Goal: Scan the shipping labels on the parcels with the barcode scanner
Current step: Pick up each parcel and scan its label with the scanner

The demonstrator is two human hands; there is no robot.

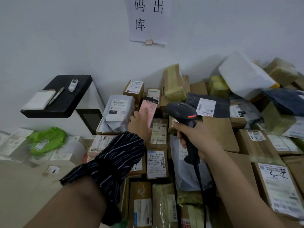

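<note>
Scanner held up to a pink parcel, over a heap of parcels [213, 137] piled against the wall.

The right hand [195, 139] is clenched round the handle of the black barcode scanner [182, 111], red light glowing on its head, its cable [199, 181] trailing down over the boxes; the left hand [139, 127], a striped sleeve [115, 162] bunched on the forearm, grasps a pink parcel [148, 111] and holds it tilted up just left of the scanner's head, the print on its face too small to read; beside it leans a grey mailer [117, 109] whose label shows "231"; a paper sign [148, 20] on the wall reads "码", "出", "库"; to the left a black shelf [65, 99] carries a white notepad [39, 100] and a pen [56, 95]; below it lies a green bag [46, 140].
</note>
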